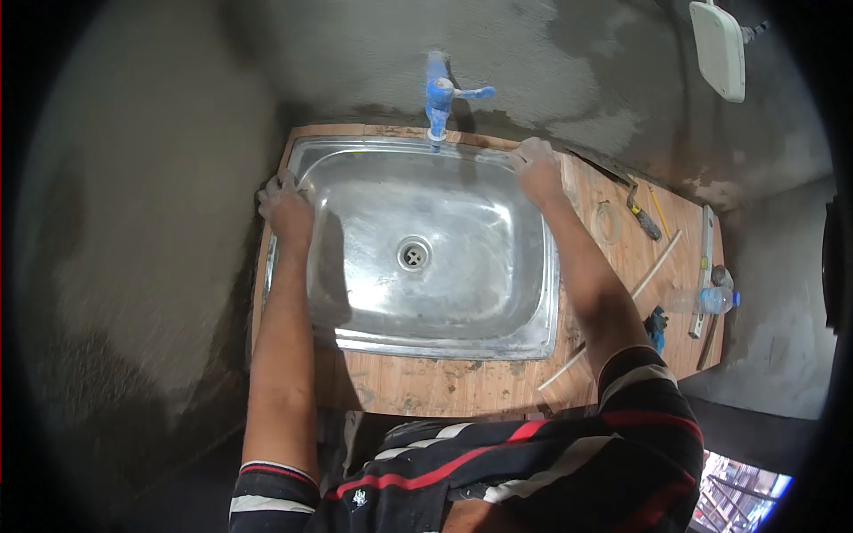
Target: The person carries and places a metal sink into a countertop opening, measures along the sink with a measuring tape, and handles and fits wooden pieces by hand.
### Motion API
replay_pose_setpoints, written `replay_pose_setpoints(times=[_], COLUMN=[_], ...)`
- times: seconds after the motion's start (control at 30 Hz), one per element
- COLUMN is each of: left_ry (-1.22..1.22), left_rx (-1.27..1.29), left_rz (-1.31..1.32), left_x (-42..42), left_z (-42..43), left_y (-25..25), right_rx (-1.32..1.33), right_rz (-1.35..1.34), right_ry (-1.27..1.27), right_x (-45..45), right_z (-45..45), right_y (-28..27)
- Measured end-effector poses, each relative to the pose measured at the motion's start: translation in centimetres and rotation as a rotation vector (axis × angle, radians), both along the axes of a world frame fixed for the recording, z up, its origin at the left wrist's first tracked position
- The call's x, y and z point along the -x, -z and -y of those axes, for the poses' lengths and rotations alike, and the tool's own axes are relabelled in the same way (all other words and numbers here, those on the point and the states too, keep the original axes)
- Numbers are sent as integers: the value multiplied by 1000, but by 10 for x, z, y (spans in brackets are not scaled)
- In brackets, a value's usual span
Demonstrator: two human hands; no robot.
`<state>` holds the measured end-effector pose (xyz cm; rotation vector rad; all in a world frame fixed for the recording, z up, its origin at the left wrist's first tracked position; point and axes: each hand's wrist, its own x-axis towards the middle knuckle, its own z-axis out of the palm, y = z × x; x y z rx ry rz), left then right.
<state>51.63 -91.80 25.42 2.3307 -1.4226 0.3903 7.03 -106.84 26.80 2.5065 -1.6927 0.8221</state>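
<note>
A stainless steel sink point(382, 213) with a round drain point(413, 257) sits in a wood-patterned countertop point(426, 386). My left hand point(286, 206) has its fingers curled over the sink's left rim, close to the wall. At the far right corner, my right hand point(537, 169) grips the rim with bent fingers; the fingertips are partly hidden. Both hands look dusty with grey powder. Behind the sink, between my hands, a blue-wrapped tap point(438, 102) comes out of the wall, its lever pointing right.
On the counter's right lie a trowel point(643, 218), a yellow pencil point(659, 211), a roll of clear tape point(608, 222), a thin pale strip point(657, 264), a spirit level point(705, 266) and a plastic bottle point(713, 299). A white box point(718, 51) is on the rough grey wall.
</note>
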Motion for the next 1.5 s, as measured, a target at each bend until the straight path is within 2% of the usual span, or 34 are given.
replay_pose_setpoints(times=[0.07,0.1,0.17,0.2,0.27,0.3,0.37,0.4,0.5,0.57,0.63,0.7,0.73,0.77,0.83,0.9,0.93,0.97,1.03,1.1,1.17,1.27,1.33,1.4,1.47,1.5], left_ry=[6,10,11,13,11,18,25,39,43,11,-4,-38,29,52,63,62,126,194,367,347,340,127,74,129,207,186], left_rx=[8,14,18,30,44,32,14,37,37,-1,162,160,4,68,188,236,219,200,153,123,101,-100,-137,-159,-148,-146], left_rz=[13,14,25,28,36,19,-2,18,4,-23,182,173,-69,-127,-109,-50,-112,-175,-180,-182,-181,-49,-92,-117,-128,-145], left_x=[-2,-4,-4,-3,-1,-1,-5,-6,-3,-2,-13,-11,-16,-16,-5,24,44,65,97,108,95,51,19,4,-3,-3], left_z=[-1,1,0,0,1,0,-2,-4,-1,-2,4,9,10,7,1,-28,-51,-75,-130,-170,-193,-199,-188,-187,-188,-187], left_y=[4,6,7,6,3,1,4,7,1,7,36,39,31,33,39,1,-19,-31,-33,-18,-9,-8,-5,-1,-6,-5], right_rx=[185,183,-345,-348,-605,-610,-376,-382,-366,-502,-475,-432,-418,-461,-576,-748,-808,-866,-931,-857,-705,-604,-589,-602,-472,-474], right_rz=[48,55,746,753,1373,1376,1040,1034,1114,1320,1366,1412,1368,1387,1547,1341,1323,1306,1073,696,258,283,261,243,157,150], right_ry=[-78,-86,74,70,69,68,-12,-11,22,58,92,33,67,52,182,-5,36,85,-58,-85,-301,-440,-437,-371,-490,-470], right_x=[-12,-27,-66,-76,-94,-99,-101,-100,-97,-87,-76,-71,-74,-71,-76,-60,-68,-80,-100,-115,-117,-140,-149,-150,-153,-153], right_z=[1,3,13,20,37,44,51,47,39,37,50,65,48,37,8,-33,-60,-89,-147,-195,-223,-274,-294,-304,-303,-307], right_y=[-10,-18,-30,-28,-23,-15,5,4,-20,-25,8,21,4,-1,-15,-19,-28,-39,-55,-59,-40,-32,-29,-20,-13,-14])
